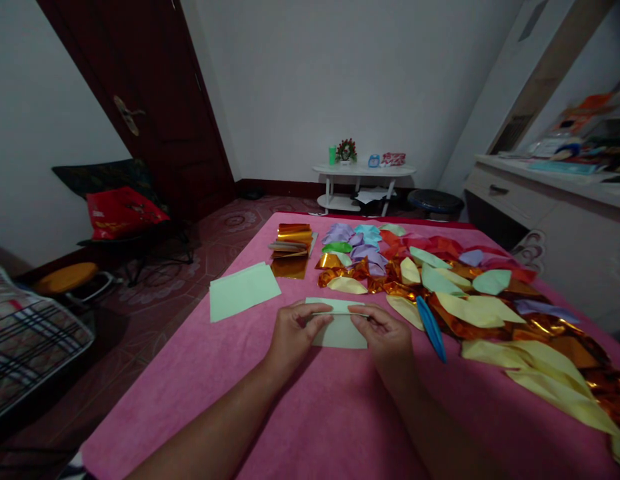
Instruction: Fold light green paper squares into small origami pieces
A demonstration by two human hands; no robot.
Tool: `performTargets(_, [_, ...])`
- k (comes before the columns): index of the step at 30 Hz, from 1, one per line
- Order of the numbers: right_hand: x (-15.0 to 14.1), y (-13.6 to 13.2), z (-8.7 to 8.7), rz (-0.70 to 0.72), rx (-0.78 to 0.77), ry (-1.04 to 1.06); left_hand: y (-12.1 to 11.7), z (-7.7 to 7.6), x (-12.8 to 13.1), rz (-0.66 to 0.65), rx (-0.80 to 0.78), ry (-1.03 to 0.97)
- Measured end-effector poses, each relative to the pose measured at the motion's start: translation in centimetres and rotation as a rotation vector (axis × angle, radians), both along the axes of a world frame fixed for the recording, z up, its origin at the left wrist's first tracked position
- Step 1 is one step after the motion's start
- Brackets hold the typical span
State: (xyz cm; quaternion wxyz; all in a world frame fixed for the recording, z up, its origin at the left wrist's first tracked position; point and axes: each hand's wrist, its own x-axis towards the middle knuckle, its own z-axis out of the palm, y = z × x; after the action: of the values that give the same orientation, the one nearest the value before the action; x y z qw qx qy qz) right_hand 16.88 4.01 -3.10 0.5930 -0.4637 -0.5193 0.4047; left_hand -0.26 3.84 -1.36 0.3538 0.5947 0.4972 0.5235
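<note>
A sheet of pale green paper [340,337] lies on the pink tablecloth [310,407] in front of me, with a raised fold or edge running across it. My left hand [297,328] pinches the left end of that edge between thumb and fingers. At its right end my right hand [387,333] pinches the same edge. Left of my hands lies a stack of pale green paper [244,291]. Beyond them sits a pile of shiny gold paper [291,250]. A blue folded paper piece [431,329] rests just right of my right hand.
Folded paper pieces [477,310] in yellow, green, purple, red and gold cover the table's right side. A white side table [364,171] stands by the far wall. A chair with a red bag [123,212] is at left, a white cabinet [555,213] at right.
</note>
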Motion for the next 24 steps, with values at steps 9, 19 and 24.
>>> performTargets(9, [0.2,-0.1,0.9,0.042,0.014,0.027,0.1,0.3,-0.1,0.042,0.181,0.082])
performTargets(19, [0.5,-0.1,0.9,0.124,0.008,0.080,-0.2,1.4,-0.8,-0.194,0.142,0.104])
performTargets(24, [0.7,-0.2,0.9,0.135,0.018,0.046,0.1,1.1,-1.0,-0.241,0.095,0.063])
